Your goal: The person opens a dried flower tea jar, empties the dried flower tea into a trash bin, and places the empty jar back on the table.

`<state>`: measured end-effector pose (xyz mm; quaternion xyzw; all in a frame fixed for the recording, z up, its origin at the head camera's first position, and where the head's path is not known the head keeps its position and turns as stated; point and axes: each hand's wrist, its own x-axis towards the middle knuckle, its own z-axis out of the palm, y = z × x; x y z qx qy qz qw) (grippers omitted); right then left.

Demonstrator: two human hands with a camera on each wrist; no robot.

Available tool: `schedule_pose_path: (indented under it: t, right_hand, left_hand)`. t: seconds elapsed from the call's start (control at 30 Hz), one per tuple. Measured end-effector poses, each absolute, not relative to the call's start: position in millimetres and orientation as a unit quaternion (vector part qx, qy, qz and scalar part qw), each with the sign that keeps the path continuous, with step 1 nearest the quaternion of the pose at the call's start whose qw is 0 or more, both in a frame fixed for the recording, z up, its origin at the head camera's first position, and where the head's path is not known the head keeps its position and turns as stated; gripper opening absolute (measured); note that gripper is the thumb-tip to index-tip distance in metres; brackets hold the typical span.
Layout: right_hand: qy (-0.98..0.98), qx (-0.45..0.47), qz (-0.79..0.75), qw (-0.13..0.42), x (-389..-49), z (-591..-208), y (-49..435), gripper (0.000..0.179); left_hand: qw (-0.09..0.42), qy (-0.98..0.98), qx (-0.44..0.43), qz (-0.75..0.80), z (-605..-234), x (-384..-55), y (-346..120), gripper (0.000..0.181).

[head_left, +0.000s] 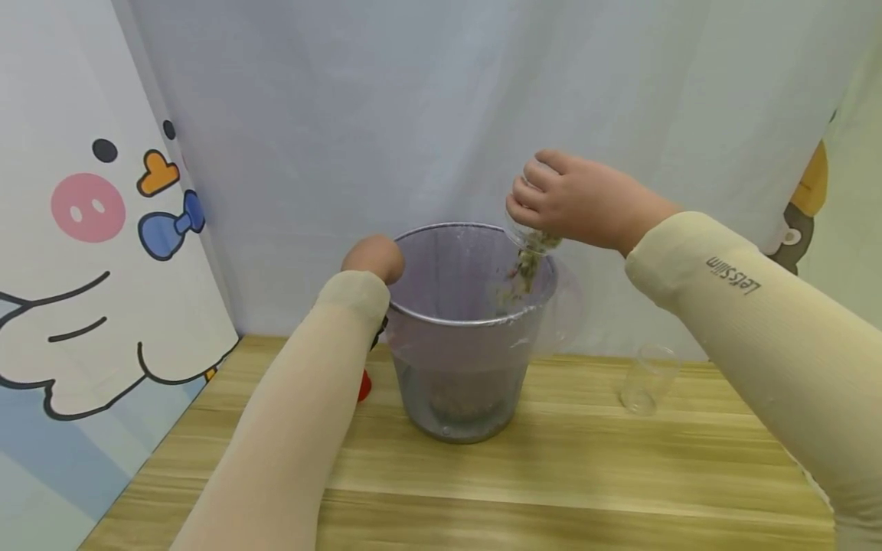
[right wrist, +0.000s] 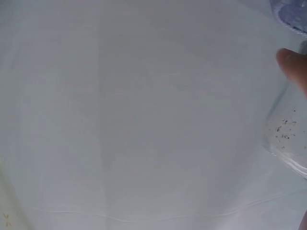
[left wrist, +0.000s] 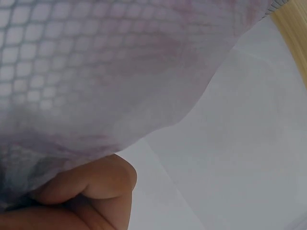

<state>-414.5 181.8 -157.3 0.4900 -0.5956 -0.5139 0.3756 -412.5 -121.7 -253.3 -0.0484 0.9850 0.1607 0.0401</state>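
Note:
A grey mesh trash bin (head_left: 458,405), lined with a thin purplish plastic bag (head_left: 441,283), stands upright on the table. My left hand (head_left: 375,258) grips its left rim; in the left wrist view, curled fingers (left wrist: 103,179) show beneath the bag's overhanging edge. Over the bin's right rim, my right hand (head_left: 575,195) holds a clear cup (head_left: 518,232) mouth down. Greenish, dried plant-like bits (head_left: 527,269) fall from it into the bin. Dark specks cling inside the cup (right wrist: 288,129) in the right wrist view, where only a finger (right wrist: 293,67) shows.
Another clear cup (head_left: 650,380) stands on the wooden table (head_left: 586,474), right of the bin. A red object (head_left: 364,385), mostly hidden by the left sleeve, lies left of the bin. A pale curtain (head_left: 413,115) hangs behind, with a cartoon-printed panel (head_left: 89,291) at left.

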Motion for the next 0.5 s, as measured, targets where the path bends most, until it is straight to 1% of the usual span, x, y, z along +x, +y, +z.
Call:
schedule_pose_path:
  t: [0.3, 0.5]
  right_hand:
    - [-0.571, 0.5, -0.532, 0.375, -416.0, -156.9, 179.9, 0.062]
    - [-0.559, 0.495, -0.547, 0.379, -413.7, -156.0, 177.4, 0.062]
  left_hand:
    - [0.037, 0.985, -0.052, 0.16, -255.3, -413.7, -121.3, 0.039]
    - [0.048, 0.982, -0.051, 0.177, -255.5, -410.9, -121.6, 0.039]
